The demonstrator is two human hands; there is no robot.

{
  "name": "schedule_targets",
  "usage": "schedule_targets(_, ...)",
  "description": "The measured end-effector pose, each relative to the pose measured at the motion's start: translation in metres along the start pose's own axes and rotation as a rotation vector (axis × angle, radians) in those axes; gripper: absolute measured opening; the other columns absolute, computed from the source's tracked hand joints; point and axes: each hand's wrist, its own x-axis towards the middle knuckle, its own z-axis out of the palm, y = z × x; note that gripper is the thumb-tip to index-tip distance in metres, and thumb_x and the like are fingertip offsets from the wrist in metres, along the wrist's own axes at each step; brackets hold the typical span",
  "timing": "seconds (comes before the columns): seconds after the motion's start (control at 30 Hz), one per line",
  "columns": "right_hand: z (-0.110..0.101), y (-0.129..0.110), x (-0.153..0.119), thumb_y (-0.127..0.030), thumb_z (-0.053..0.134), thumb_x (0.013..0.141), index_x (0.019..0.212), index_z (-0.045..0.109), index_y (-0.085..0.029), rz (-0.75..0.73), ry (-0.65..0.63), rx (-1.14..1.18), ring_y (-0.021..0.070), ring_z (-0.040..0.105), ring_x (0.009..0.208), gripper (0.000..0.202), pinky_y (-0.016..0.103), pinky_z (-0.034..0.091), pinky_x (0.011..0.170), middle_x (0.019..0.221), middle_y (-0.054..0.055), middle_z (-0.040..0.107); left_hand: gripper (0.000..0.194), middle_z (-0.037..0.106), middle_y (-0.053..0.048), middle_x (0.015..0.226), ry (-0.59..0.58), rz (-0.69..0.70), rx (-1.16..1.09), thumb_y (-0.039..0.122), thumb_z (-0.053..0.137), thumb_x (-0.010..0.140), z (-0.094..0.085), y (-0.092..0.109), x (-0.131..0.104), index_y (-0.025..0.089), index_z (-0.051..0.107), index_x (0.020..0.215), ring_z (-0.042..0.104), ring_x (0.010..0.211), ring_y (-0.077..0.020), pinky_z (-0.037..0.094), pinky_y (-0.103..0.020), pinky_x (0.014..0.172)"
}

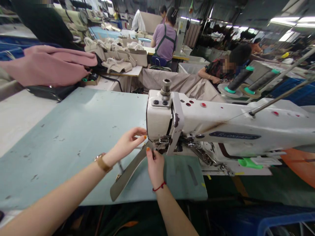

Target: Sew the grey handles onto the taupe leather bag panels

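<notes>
Nearest thing is a blue crate (283, 218) at bottom right, down below the table (81, 141). Then there's the grey-brown strip (131, 172), lying slantwise near the table's front edge, rounded end toward the wearer, other end up by the sewing machine (221, 114). A small metal fitting (118, 177) sits along its left edge.

Right hand (156, 165), red cord bracelet on the wrist: the grip is narrow, thumb pressed on the strip near its far end, fingers curled in, so the strip runs out from it down and to the left. Left hand (128, 144) has a looser grip, thumb and fingers a bit apart, reaching in beside the machine head. Its thumb is right by the strip's far end; can't tell if it's actually touching, and the fingertips are partly lost against the machine.

Past that, two dark thread spools (239, 79) stand behind the machine, pink material (56, 64) is heaped at left, and pale bags (120, 55) are piled further back, near a co-worker in a purple top (163, 41).
</notes>
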Motion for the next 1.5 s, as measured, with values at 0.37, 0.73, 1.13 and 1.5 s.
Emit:
schedule_targets(0.37,0.007,0.012,0.001,-0.041,0.048,0.084,0.052,0.041,-0.018,0.026,0.032,0.010,0.0097,0.033,0.050,0.040,0.023,0.023,0.050,0.049,-0.004,0.036,0.045,0.068,-0.001,0.110,-0.717,0.071,0.145,0.042,0.065,0.071,-0.001,-0.015,0.067,0.019,0.064,0.110,0.060,0.103,-0.0229,0.046,-0.031,0.093)
schedule_targets(0.73,-0.039,0.011,0.006,-0.044,0.051,0.082,0.057,0.050,-0.016,0.058,-0.246,0.046,0.0099,0.036,0.052,0.037,0.022,0.025,0.049,0.053,-0.004,0.042,0.040,0.067,-0.001,0.112,-0.378,-0.064,-0.024,0.045,0.063,0.075,0.026,-0.038,0.028,0.020,0.065,0.106,0.057,0.106,-0.0229,0.043,-0.034,0.096)
schedule_targets(1.13,-0.058,0.011,0.009,-0.050,0.057,0.079,0.071,0.062,-0.013,0.164,-0.408,0.180,0.0121,0.045,0.057,0.038,0.021,0.035,0.051,0.061,0.000,0.056,0.046,0.065,-0.006,0.103,-0.257,-0.156,-0.103,0.052,0.063,0.076,0.020,-0.059,0.016,0.016,0.060,0.104,0.058,0.097,-0.0231,0.047,-0.035,0.086)
schedule_targets(1.5,-0.066,0.011,-0.011,-0.049,0.053,0.083,0.057,0.044,-0.016,0.139,-0.429,0.133,0.0077,0.030,0.052,0.043,0.021,0.022,0.047,0.054,-0.005,0.035,0.074,0.032,-0.012,0.147,-0.027,-0.336,-0.292,0.053,0.056,0.079,0.031,-0.079,-0.043,0.021,0.027,0.138,0.044,0.125,-0.0271,0.042,-0.039,0.102)
